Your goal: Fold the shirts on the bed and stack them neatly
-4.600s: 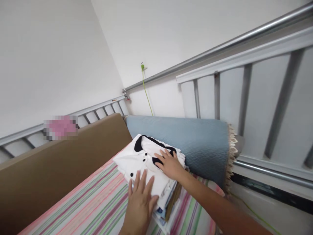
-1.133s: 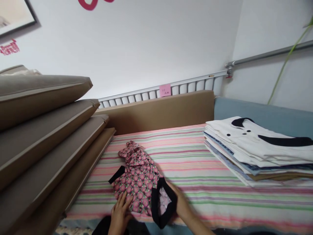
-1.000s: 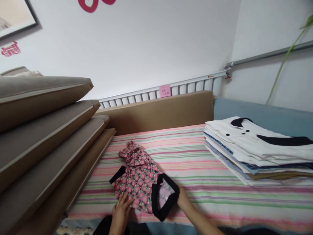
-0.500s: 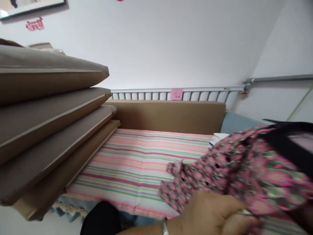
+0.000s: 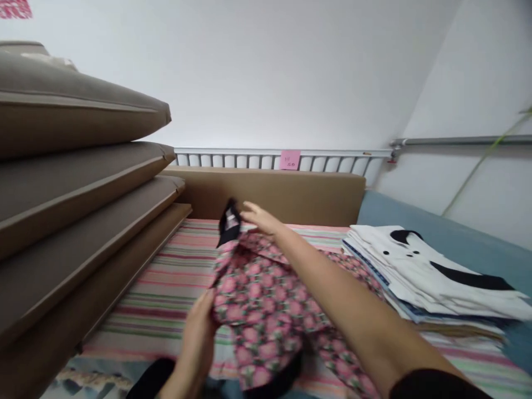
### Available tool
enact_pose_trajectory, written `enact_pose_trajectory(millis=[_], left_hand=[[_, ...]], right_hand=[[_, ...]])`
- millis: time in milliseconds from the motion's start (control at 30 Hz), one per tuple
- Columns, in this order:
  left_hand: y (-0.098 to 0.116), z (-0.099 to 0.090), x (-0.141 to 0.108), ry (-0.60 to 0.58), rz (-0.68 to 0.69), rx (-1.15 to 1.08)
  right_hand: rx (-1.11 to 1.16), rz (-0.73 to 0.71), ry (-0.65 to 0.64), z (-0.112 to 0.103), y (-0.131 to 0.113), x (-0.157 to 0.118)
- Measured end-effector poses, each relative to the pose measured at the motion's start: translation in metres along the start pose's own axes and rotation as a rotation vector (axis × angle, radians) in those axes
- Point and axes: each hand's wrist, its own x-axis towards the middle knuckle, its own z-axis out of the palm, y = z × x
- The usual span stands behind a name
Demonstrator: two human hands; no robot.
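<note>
A pink floral garment (image 5: 266,282) with black trim lies partly spread on the striped bed sheet (image 5: 166,277). My left hand (image 5: 198,327) grips its left edge near the front, the fingertips partly hidden by cloth. Across the garment reaches my right hand (image 5: 260,217), its fingers stretched out and apart beside the raised black collar band (image 5: 230,221). Blur makes it hard to see whether those fingers touch the band. Part of the garment extends behind and below my right forearm.
To the right sits a stack of folded clothes (image 5: 415,271), topped by a white piece with black shapes. Thick grey-brown cushions (image 5: 83,172) are piled at the left. A brown padded board (image 5: 270,194) and a white radiator (image 5: 249,160) line the back.
The floral garment has come from the right to the middle of the bed and is laid down. My right hand now reaches over it, and the folded stack has come into view.
</note>
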Motion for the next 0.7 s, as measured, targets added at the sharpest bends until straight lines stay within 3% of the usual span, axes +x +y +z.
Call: enact_pose_trajectory(millis=[67, 133, 200, 267, 433, 533, 633, 700], left_hand=[[-0.013, -0.068, 0.023, 0.164, -0.080, 0.050], [-0.028, -0.128, 0.034, 0.306, -0.218, 0.111], [-0.041, -0.172, 0.037, 0.375, -0.303, 0.138], [-0.051, -0.197, 0.036, 0.379, -0.339, 0.143], [-0.066, -0.215, 0.040, 0.333, -0.339, 0.197], [-0.067, -0.217, 0.044, 0.349, -0.379, 0.237], [-0.064, -0.216, 0.045, 0.305, -0.422, 0.337], [-0.061, -0.214, 0.047, 0.275, -0.440, 0.430]], right_hand=[[-0.094, 0.056, -0.072, 0.018, 0.020, -0.008], [-0.184, 0.109, -0.147, 0.034, 0.045, -0.033], [-0.224, 0.164, -0.178, 0.041, 0.076, -0.072], [-0.282, 0.233, -0.170, 0.034, 0.107, -0.115], [-0.531, 0.487, -0.055, -0.022, 0.178, -0.224], [-0.634, 0.618, 0.188, -0.064, 0.207, -0.291], [-0.550, 0.830, 0.482, -0.095, 0.216, -0.356], [-0.360, 0.966, 0.626, -0.100, 0.208, -0.394]])
